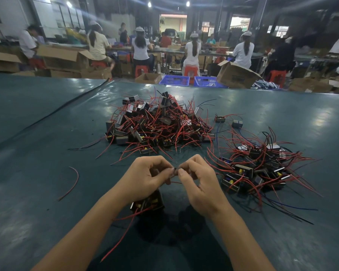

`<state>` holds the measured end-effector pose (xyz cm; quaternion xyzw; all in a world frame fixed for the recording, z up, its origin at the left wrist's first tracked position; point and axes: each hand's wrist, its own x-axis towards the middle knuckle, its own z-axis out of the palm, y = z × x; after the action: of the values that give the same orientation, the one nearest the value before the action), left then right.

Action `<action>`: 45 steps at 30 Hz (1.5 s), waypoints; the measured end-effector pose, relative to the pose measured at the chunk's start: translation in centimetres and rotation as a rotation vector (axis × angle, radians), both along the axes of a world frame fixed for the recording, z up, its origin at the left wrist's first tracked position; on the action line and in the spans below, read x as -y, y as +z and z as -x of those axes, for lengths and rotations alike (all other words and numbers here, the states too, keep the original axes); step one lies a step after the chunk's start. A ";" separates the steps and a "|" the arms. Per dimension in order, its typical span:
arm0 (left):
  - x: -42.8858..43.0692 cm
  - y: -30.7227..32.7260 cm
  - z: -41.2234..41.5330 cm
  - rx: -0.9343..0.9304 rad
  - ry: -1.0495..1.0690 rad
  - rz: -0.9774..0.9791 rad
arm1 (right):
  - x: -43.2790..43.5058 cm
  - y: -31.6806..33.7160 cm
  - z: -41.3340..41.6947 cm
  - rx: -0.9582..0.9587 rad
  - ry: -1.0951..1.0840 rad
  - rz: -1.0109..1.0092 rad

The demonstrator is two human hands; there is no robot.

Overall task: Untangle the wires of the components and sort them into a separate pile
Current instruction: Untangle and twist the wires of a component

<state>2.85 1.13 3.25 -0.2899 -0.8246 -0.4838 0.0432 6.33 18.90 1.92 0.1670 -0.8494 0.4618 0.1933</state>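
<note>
Pinching one thin red wire [175, 182] between left grip [147, 177] and right grip [200, 184], with the small black block component [147, 205] beneath the left wrist, risks tearing the lead if jerked apart.

table [47, 133]: glossy smooth sheet | boxes [237, 75]: matt cardboard | crates [174, 80]: plastic

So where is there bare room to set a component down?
Bare table left of the big pile, around the loose red wire, and far right beyond the smaller pile. Crowded: the gap between piles, crossed by wires and two stray components. Left hand and right hand pinch a wire.
</note>
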 end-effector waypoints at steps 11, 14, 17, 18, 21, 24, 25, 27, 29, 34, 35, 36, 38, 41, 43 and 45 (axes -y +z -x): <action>0.7 0.5 0.1 0.357 -0.212 -0.115 | -0.5 0.5 -0.2 -0.014 0.090 -0.013; 0.8 0.4 0.2 0.398 -0.224 -0.172 | -0.5 0.7 -0.2 0.026 0.135 0.031; 1.0 0.4 0.3 0.415 -0.239 -0.178 | -0.3 0.6 -0.1 0.046 0.134 0.017; 1.0 0.4 0.4 0.417 -0.245 -0.171 | -0.3 0.5 -0.2 0.055 0.127 0.009; 0.9 0.2 0.3 0.389 -0.246 -0.132 | -0.4 0.3 -0.1 0.122 0.106 -0.039; 0.6 -0.1 0.2 0.254 -0.183 -0.001 | -0.3 -0.2 0.1 0.187 0.062 -0.114; 0.5 -0.2 0.1 0.199 -0.159 0.040 | -0.3 -0.3 0.1 0.202 0.047 -0.116; 0.4 -0.2 0.1 0.092 -0.129 0.094 | -0.2 -0.4 0.2 0.220 0.016 -0.095; 0.3 -0.3 -0.1 -0.007 -0.114 0.135 | 0.0 -0.3 0.3 0.236 -0.027 -0.074; 0.2 -0.3 0.0 -0.140 -0.074 0.119 | 0.6 -0.3 0.6 0.297 -0.080 0.087; 0.2 -0.3 0.0 -0.150 -0.073 0.112 | 0.7 -0.2 0.6 0.318 -0.074 0.138; 0.2 -0.3 -0.1 -0.150 -0.072 0.104 | 0.8 -0.2 0.7 0.338 -0.067 0.197; 0.2 -0.3 0.0 -0.132 -0.067 0.085 | 0.9 -0.3 0.8 0.358 -0.067 0.309; 0.4 -0.4 0.2 -0.066 -0.040 0.033 | 0.9 -0.4 0.6 0.242 -0.063 0.327; 0.6 -0.3 0.3 -0.014 -0.039 0.005 | 1.1 -0.3 0.3 0.136 -0.046 0.300; 0.6 -0.1 0.2 0.028 -0.050 -0.026 | 1.0 -0.3 0.2 0.030 -0.027 0.243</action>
<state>2.62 0.57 3.10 -0.3030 -0.8113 -0.4995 0.0236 6.08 17.89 1.65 0.1242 -0.7921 0.5611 0.2057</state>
